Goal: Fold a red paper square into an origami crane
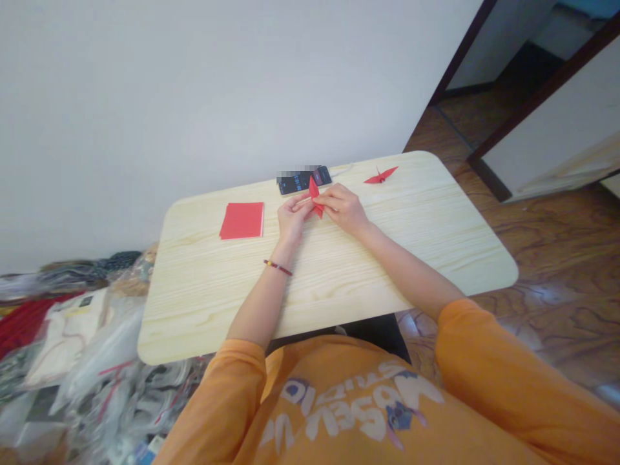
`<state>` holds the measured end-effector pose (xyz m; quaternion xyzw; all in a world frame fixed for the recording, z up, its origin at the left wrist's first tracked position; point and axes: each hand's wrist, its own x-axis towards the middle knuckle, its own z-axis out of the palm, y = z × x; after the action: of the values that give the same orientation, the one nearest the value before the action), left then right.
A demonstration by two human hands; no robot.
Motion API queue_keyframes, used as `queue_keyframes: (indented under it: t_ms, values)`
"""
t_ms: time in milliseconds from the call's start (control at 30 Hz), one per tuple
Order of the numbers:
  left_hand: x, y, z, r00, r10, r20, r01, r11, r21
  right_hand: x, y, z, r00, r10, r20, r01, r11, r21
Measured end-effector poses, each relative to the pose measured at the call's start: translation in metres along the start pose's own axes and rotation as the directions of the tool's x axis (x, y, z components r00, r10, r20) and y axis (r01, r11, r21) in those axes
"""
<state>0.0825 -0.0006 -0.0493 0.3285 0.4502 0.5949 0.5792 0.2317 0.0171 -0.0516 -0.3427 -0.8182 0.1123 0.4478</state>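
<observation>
Between my two hands is a piece of folded red paper point(314, 187), with one pointed end sticking up and another pointing down toward me. My left hand point(292, 216) pinches it from the left, fingers closed on its middle. From the other side my right hand point(343, 208) grips it with thumb and fingertips. The fingers hide the paper's centre. A finished red paper crane point(382, 175) with spread wings lies on the table to the right of my hands. Left of them rests a stack of square red paper point(242, 221).
The pale wooden table point(339, 278) stands against a white wall point(217, 97). A phone point(295, 185) with a lit screen lies just behind my hands, a white cable point(345, 170) beside it. Plastic bags and clothes point(97, 361) are heaped at the table's left. A doorway opens at the right.
</observation>
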Motion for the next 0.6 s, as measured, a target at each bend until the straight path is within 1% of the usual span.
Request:
queue_keyframes:
  t_ms: [167, 300, 433, 600]
  values:
    - [0.0030, 0.0006, -0.0016, 0.999, -0.052, -0.016, 0.052, 0.998, -0.033, 0.0004, -0.0008, 0.0021, 0.999, 0.005, 0.033, -0.006, 1.000, 0.018]
    - [0.0048, -0.0014, -0.0020, 0.998, -0.062, -0.006, 0.062, 0.996, -0.060, 0.0008, -0.0047, 0.0010, 0.997, 0.025, 0.068, -0.025, 1.000, -0.004]
    - [0.0051, -0.0016, -0.0023, 0.998, -0.067, 0.016, 0.068, 0.994, -0.090, 0.0014, -0.0064, -0.0001, 0.997, 0.026, 0.079, -0.024, 0.999, -0.030]
    - [0.0047, 0.0026, -0.0027, 0.996, -0.083, 0.014, 0.084, 0.993, -0.078, 0.0033, -0.0071, -0.0013, 0.994, 0.026, 0.102, -0.020, 0.998, -0.052]
